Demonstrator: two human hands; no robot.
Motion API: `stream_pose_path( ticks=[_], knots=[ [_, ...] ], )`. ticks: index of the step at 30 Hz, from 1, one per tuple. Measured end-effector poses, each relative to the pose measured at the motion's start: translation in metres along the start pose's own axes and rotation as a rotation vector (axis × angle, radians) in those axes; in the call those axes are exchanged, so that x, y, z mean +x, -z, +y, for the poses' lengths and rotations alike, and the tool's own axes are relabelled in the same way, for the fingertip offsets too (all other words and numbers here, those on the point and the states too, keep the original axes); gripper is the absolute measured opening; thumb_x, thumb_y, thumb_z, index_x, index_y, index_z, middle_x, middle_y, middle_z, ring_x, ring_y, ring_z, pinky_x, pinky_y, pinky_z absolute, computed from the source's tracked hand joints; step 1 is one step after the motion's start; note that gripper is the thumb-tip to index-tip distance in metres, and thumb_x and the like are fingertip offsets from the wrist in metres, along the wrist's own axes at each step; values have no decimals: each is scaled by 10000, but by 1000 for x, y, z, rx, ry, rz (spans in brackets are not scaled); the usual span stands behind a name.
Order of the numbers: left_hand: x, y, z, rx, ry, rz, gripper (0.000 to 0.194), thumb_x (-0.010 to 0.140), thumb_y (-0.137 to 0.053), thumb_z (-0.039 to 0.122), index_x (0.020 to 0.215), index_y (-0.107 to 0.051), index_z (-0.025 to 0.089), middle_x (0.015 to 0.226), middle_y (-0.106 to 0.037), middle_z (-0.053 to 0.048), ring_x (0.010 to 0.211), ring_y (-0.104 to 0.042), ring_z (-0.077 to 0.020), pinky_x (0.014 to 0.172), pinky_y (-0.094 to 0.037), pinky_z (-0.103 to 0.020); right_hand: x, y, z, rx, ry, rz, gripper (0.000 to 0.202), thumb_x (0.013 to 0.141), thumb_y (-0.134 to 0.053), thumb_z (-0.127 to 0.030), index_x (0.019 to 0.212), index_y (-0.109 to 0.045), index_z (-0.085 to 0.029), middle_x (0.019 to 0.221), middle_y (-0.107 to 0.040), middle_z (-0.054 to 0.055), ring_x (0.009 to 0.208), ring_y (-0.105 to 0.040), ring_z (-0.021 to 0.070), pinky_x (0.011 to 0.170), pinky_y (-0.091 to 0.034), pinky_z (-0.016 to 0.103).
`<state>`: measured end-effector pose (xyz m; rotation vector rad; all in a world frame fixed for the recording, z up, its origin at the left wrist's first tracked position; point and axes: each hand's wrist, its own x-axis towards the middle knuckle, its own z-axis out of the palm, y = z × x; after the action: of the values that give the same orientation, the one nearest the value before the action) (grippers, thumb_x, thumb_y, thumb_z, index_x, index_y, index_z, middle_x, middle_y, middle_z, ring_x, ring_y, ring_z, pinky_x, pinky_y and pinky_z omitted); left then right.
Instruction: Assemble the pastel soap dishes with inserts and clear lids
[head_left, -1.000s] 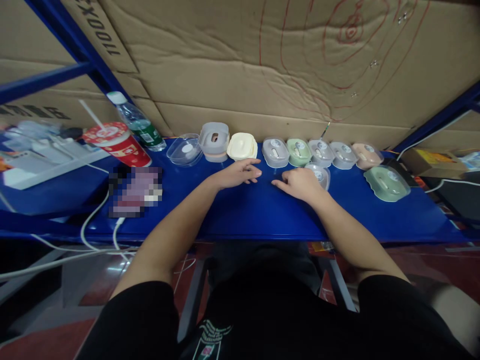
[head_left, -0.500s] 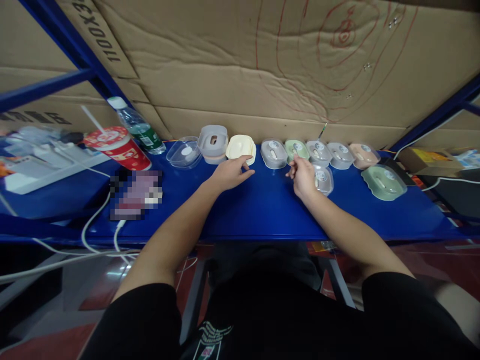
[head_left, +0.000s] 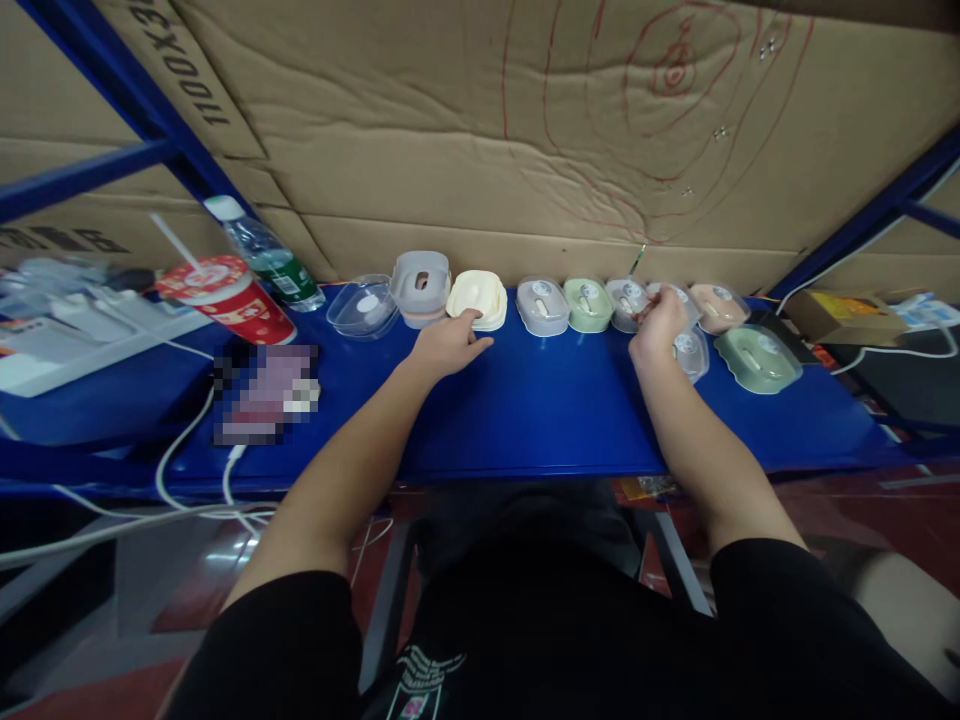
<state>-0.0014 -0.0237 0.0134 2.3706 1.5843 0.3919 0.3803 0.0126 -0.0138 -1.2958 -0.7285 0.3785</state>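
My left hand is open, index finger stretched out and thumb apart, at the near edge of a cream container without a clear lid. A grey two-part container stands just left of it. My right hand is loosely curled, with no object visible between its fingers. It lies against the left side of a lidded grey container in the front row, hiding part of it. Behind that hand are a grey lidded container and another, mostly covered. A green lidded container and a grey-mauve one stand to the left.
An orange-pink container and a larger green one are at the right. A clear lid, red cup with straw, water bottle and white cables lie left. Cardboard walls the back.
My right hand has moved right, and the front-row grey container has shifted right along with it. The green container behind is uncovered now. My left hand remains by the cream container.
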Motion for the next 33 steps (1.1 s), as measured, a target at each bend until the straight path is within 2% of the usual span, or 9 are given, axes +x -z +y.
stream_pose_path(
  ticks=[4,8,11,15,18,22,26,30,33],
  knots=[
    [4,0,-4,94,9,46,404,1037,-577,326,1408,-612,172,1148,-816,-126,1155,-735,-320,952,-522,-400,20,13,-5,-49,150,160,668,1020,-239,-835,750,-500,-282,611,-387,-49,505,-404,165,554,-471,349],
    [5,3,-4,176,66,108,355,1043,-549,309,1349,-653,163,1166,-797,-180,1131,-749,-355,939,-545,-440,18,18,-8,-137,246,122,661,1014,-275,-836,710,-481,-286,575,-414,-46,519,-465,176,578,-463,345],
    [2,6,1,178,102,187,368,1049,-523,332,1337,-660,147,1117,-795,-188,1066,-765,-369,924,-556,-469,1,15,-13,-245,317,-14,644,1024,-323,-800,703,-516,-277,575,-460,-31,565,-529,190,631,-488,355],
    [-5,11,9,97,100,272,380,1053,-536,386,1346,-644,169,1061,-798,-144,1055,-767,-348,944,-547,-448,-38,9,-24,-357,494,-283,572,998,-468,-738,727,-601,-253,634,-551,-1,666,-580,207,730,-517,383],
    [-11,16,15,-2,89,344,395,1062,-557,449,1359,-617,195,1048,-793,-109,1079,-759,-312,966,-532,-407,-68,4,-33,-396,563,-510,492,959,-568,-702,970,-720,-234,703,-629,4,672,-597,209,748,-528,386],
    [-16,23,19,-50,66,395,420,1070,-522,473,1362,-627,190,996,-789,-85,1049,-749,-288,938,-526,-381,-95,0,-41,-389,603,-722,550,959,-622,-667,1294,-687,-237,757,-696,10,681,-634,231,771,-547,405],
    [-14,22,20,49,10,248,397,1037,-499,439,1230,-742,191,961,-799,-95,993,-745,-292,897,-531,-392,-104,0,-43,-428,627,-846,543,961,-645,-652,1291,-705,-225,771,-727,13,698,-662,225,755,-526,369],
    [-10,12,19,221,-17,10,339,960,-559,442,883,-798,214,890,-794,-107,949,-738,-294,790,-526,-367,-105,-5,-35,-572,593,-1164,444,940,-731,-562,1219,-762,-218,781,-753,-2,690,-677,190,701,-465,304],
    [-9,9,17,260,9,-98,388,964,-578,506,805,-787,219,856,-782,-112,937,-739,-303,769,-526,-369,-107,-10,-30,-656,582,-1280,392,961,-733,-494,1232,-777,-214,779,-758,-8,690,-677,170,680,-420,282]
  ],
)
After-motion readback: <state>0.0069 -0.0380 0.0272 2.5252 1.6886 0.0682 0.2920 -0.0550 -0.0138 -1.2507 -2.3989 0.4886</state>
